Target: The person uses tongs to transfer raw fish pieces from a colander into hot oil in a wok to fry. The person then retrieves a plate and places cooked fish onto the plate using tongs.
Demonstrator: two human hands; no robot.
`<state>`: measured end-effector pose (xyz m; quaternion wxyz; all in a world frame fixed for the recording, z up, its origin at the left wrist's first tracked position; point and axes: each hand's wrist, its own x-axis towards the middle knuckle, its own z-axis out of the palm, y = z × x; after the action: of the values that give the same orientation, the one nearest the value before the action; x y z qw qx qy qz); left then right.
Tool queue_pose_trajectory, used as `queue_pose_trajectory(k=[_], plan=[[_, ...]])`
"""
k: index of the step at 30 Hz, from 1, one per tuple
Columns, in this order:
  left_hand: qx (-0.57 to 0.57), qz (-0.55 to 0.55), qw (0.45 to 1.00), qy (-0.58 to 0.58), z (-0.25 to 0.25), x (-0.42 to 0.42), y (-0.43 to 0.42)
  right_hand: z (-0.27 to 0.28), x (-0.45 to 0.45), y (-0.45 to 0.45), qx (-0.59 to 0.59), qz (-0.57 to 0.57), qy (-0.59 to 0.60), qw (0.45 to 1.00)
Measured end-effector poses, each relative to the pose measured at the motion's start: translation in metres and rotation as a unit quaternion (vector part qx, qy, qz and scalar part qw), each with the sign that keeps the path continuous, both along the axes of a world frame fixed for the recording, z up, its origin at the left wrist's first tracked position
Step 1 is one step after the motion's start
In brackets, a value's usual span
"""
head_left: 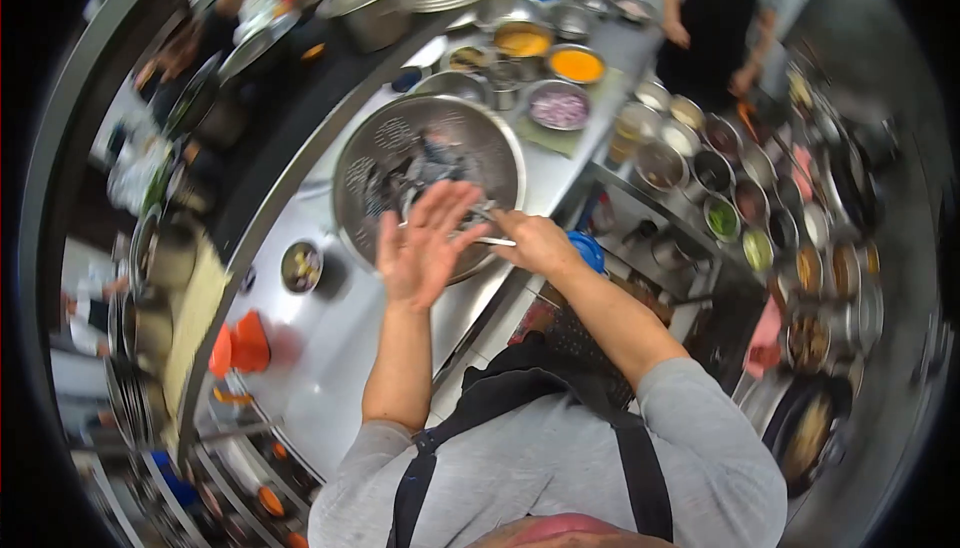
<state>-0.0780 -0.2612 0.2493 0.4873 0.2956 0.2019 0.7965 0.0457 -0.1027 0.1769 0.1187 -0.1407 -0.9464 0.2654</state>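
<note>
A wide perforated metal colander (508, 153) stands on the steel counter, holding dark grey, silvery pieces that look like fish, with a pinkish bit at the top. Over its near side my left hand (425, 248) is raised, palm up and fingers spread, with nothing in it. My right hand (537, 245) is closed at the colander's right rim around a utensil with a thin pale handle (497, 241). The utensil's working end is hidden or too blurred to name.
Left of the colander are a small metal bowl of pale chopped pieces (301, 266) and an orange container (250, 340). Beyond it stand a bowl of chopped purple onion (559, 106) and bowls of orange liquid (577, 65). A person in a black apron (708, 23) stands at the back right.
</note>
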Motion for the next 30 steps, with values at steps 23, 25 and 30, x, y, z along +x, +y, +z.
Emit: queue_pose_trajectory(k=[23, 25, 30], plan=[[-0.009, -0.401, 0.915, 0.041, 0.014, 0.216, 0.116, -0.031, 0.395, -0.131, -0.119, -0.402, 0.06, 0.906], [-0.022, -0.438, 0.898, 0.039, 0.007, 0.249, 0.129, -0.039, 0.441, -0.166, -0.092, -0.489, 0.043, 0.866], [-0.082, -0.534, 0.841, 0.015, -0.008, 0.326, 0.147, -0.034, 0.531, -0.237, -0.079, -0.696, 0.007, 0.714]])
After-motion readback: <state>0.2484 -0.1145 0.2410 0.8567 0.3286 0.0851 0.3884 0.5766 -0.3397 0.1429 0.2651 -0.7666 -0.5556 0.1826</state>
